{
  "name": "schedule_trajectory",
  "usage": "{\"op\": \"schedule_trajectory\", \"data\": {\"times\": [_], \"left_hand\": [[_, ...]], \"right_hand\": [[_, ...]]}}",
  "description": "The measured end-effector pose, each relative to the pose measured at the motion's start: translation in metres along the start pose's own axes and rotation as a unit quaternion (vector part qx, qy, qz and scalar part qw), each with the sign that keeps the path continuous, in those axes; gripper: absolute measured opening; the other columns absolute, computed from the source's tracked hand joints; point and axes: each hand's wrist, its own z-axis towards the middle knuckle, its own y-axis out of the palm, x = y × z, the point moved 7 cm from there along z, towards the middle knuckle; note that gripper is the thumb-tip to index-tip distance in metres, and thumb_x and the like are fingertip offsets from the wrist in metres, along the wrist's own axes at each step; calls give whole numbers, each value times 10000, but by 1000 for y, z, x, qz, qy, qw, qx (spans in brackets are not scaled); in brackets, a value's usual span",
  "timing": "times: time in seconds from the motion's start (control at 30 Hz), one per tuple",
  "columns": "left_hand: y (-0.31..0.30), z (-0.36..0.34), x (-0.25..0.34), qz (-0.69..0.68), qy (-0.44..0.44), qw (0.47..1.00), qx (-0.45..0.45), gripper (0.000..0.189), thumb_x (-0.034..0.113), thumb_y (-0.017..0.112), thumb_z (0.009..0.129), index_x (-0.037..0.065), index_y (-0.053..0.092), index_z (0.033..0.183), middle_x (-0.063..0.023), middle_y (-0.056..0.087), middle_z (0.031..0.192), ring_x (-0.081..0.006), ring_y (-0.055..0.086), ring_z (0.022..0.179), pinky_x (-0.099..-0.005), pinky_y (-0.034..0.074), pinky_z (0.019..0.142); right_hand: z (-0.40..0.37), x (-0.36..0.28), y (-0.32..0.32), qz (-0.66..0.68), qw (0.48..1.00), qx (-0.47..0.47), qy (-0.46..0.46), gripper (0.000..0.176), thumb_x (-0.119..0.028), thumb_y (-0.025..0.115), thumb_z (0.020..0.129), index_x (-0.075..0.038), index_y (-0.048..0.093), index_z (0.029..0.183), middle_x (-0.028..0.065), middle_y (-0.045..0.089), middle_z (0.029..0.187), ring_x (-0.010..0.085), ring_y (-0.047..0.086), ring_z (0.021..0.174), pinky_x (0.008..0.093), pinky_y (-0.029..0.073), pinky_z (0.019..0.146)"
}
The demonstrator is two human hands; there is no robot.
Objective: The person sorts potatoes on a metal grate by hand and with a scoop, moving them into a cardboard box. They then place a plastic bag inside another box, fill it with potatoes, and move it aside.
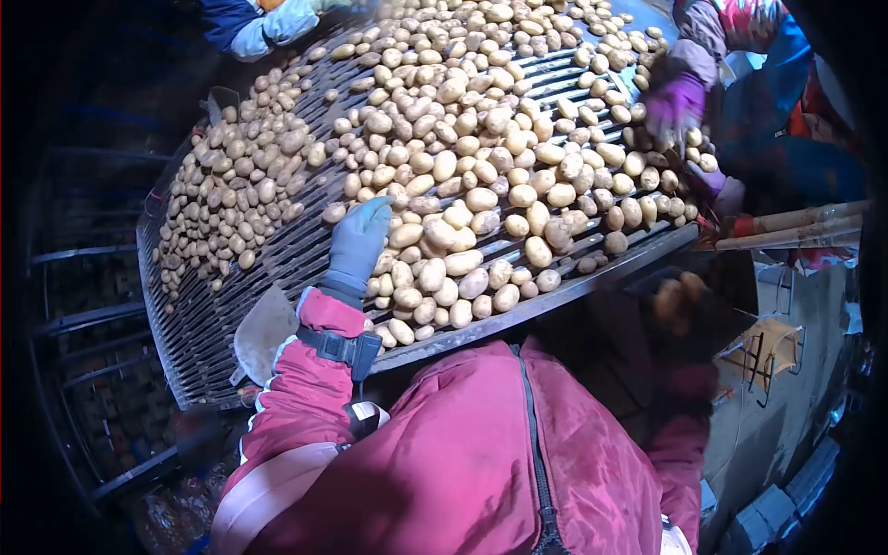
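Note:
My left hand (359,240), in a blue-grey glove, lies at the left edge of the main heap of potatoes (453,166), its fingertips against the potatoes; whether it grips one cannot be made out. The potatoes are spread over a slatted metal grate (305,227). My right hand (673,310) is low on the right, below the grate's front edge, in deep shadow and blurred. Brownish potatoes (680,298) show at that hand, and its fingers are hard to make out.
A second pile of potatoes (231,185) lies on the grate's left part. A flat metal plate (265,335) stands near my left forearm. At the upper right, a co-worker's purple glove (675,109) touches potatoes; another person's sleeve (277,26) is at the top left.

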Motion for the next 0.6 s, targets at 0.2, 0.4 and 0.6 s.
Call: {"op": "schedule_trajectory", "data": {"times": [0.2, 0.4, 0.6], "left_hand": [[44, -9, 7, 127, 97, 986, -39, 430, 273, 718, 921, 34, 671, 1275, -189, 684, 1167, -323, 659, 1089, -409, 520, 971], [122, -24, 13, 383, 175, 903, -89, 538, 330, 753, 861, 81, 633, 1322, -183, 634, 1202, -355, 610, 1138, -446, 506, 988], [82, -57, 27, 244, 131, 947, -163, 559, 373, 771, 847, 96, 632, 1313, -172, 608, 1276, -369, 578, 1200, -460, 487, 1028]], "right_hand": [[-67, -104, -114, -692, 676, 224, -120, 306, -207, 539, 1040, -24, 677, 1242, 100, 686, 1211, 221, 668, 1023, 328, 537, 906], [39, 6, 153, -636, 738, -76, -210, 361, -160, 613, 984, -25, 638, 1319, 88, 685, 1173, 148, 685, 897, 274, 572, 798], [190, 197, 165, -489, 859, -149, 24, 511, -172, 677, 987, -58, 536, 1465, 59, 678, 1210, 74, 640, 902, 243, 541, 779]]}}
